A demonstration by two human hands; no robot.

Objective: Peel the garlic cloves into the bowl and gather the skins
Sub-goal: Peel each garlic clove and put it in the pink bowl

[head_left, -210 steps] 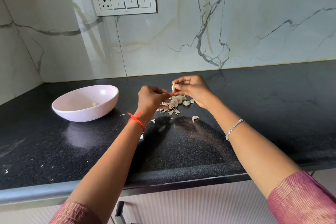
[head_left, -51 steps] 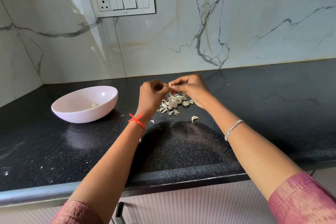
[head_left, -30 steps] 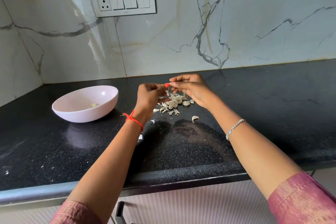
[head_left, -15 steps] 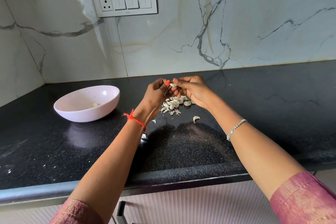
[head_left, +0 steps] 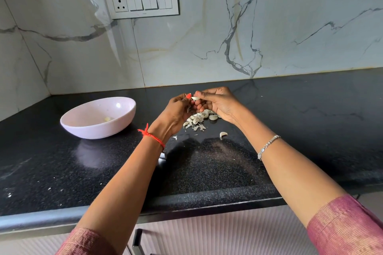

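Right hand pinches clove at fingertips, held above counter. Left hand curled, fingertips meeting clove from left; whether it grips clove or skin, cannot tell. Pile of cloves and skins on counter right below hands. Bowl well left, one peeled clove inside.

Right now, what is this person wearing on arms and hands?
Pinkish-mauve ribbed fabric covers the upper arms: left sleeve, right sleeve; the forearms are bare. A knotted red thread circles the left wrist; a slim silver chain bracelet circles the right. One nail on the left hand is painted orange-red.
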